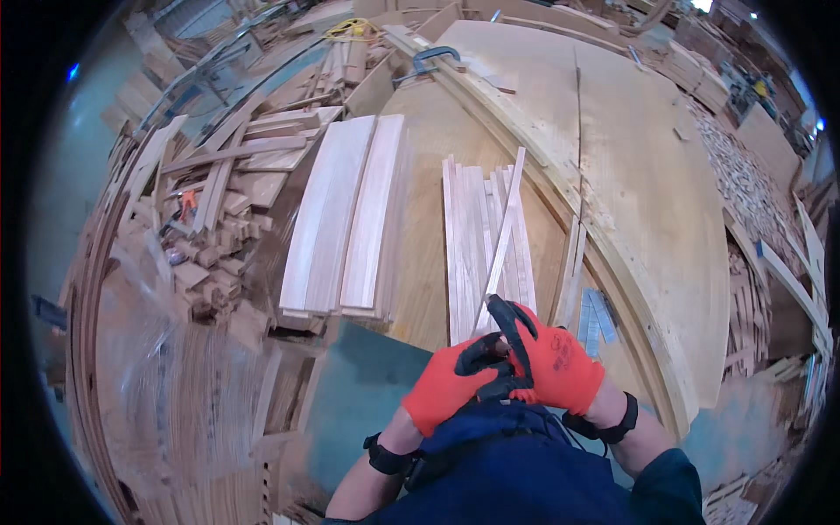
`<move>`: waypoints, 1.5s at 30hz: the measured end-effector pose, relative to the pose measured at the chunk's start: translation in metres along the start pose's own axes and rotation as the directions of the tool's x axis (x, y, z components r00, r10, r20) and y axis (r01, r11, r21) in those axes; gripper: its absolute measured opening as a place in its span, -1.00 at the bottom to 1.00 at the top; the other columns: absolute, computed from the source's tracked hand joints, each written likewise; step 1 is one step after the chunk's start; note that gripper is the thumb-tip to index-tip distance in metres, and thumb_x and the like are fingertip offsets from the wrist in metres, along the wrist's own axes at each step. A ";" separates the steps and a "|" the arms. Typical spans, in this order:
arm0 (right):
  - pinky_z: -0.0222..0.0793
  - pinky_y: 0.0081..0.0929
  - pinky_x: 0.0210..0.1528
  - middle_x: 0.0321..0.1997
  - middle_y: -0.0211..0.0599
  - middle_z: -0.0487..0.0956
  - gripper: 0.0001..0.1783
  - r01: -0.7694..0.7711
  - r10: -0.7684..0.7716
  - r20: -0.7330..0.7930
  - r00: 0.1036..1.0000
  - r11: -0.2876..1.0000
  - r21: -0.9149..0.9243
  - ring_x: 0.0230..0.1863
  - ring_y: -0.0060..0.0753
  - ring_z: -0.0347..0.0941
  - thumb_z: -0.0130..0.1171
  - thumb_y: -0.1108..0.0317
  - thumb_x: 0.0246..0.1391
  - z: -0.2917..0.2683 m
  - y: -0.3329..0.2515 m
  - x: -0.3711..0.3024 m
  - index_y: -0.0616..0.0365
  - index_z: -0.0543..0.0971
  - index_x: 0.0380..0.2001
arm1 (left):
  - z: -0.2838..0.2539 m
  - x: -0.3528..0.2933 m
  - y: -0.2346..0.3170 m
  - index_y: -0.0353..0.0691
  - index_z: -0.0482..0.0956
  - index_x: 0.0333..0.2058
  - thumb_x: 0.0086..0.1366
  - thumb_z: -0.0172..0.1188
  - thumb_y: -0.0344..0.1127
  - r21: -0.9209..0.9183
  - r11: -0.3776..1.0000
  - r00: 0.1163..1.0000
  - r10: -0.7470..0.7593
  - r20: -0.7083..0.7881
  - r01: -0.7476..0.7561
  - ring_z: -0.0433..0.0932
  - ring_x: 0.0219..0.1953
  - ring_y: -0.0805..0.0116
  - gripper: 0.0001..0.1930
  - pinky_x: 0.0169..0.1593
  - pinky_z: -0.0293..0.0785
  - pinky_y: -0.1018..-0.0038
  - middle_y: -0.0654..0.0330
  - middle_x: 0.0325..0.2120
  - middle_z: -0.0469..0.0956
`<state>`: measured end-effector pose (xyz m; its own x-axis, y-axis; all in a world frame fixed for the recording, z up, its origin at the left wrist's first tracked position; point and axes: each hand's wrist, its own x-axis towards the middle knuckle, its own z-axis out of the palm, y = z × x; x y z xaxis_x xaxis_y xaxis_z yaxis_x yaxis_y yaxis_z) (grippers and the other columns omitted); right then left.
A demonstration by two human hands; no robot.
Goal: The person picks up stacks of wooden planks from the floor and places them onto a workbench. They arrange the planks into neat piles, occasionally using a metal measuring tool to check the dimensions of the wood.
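My left hand (455, 378) and my right hand (553, 359), both in orange-red gloves with black fingers, meet in front of my body. Their fingers are bent towards each other and look closed. Whatever lies between them is hidden by the dark fingertips. Just beyond the hands is a bundle of thin, pale wooden strips (469, 223) on the wooden worktop. One strip (507, 229) lies slantwise over the bundle, its near end beside my gloves. I cannot tell whether the gloves touch it.
Two stacks of wider boards (329, 206) lie left of the strips. A long wooden rail (604, 249) crosses the worktop on the right, with a blue clamp (435, 56) at its far end. Metal plates (597, 317) lie near my right hand. Wood offcuts (214, 262) are heaped at left.
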<state>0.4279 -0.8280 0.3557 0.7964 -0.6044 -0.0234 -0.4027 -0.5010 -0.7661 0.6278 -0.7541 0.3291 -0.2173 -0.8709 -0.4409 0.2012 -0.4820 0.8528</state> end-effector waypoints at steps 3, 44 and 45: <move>0.48 -0.15 0.03 0.31 0.06 0.30 0.19 -0.112 0.112 -0.016 0.994 0.993 0.036 0.04 0.18 0.50 0.48 0.04 -0.20 0.001 -0.009 0.011 0.07 0.06 0.46 | -0.019 0.016 0.002 -0.34 0.49 0.13 0.27 0.20 -0.51 0.018 0.999 0.996 0.027 0.081 -0.029 0.51 -0.07 0.47 -0.57 0.01 0.43 0.48 0.18 -0.05 0.59; 0.34 -0.46 -0.35 -0.48 -0.41 0.55 -0.51 -0.455 0.442 0.159 0.883 0.889 0.057 -0.46 -0.54 0.38 0.02 0.30 0.11 -0.033 0.082 0.075 -0.08 0.57 0.14 | -0.063 0.132 -0.022 -0.18 0.58 -0.38 0.33 0.27 -0.16 -0.288 0.957 0.983 -0.079 -0.166 0.029 0.44 -0.65 0.54 -0.78 -0.64 0.31 0.58 0.30 -0.56 0.55; 0.34 -0.45 -0.34 -0.48 -0.40 0.55 -0.50 -0.461 0.446 0.164 0.880 0.885 0.062 -0.46 -0.54 0.39 0.02 0.30 0.11 -0.035 0.082 0.075 -0.08 0.57 0.15 | -0.063 0.133 -0.022 -0.18 0.58 -0.38 0.33 0.27 -0.15 -0.299 0.954 0.984 -0.083 -0.159 0.032 0.44 -0.65 0.54 -0.77 -0.64 0.31 0.58 0.30 -0.57 0.55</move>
<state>0.4389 -0.9358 0.3139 0.5948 -0.6539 -0.4676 -0.6956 -0.1271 -0.7071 0.6544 -0.8651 0.2342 -0.0788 -0.8320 -0.5492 0.4705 -0.5167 0.7153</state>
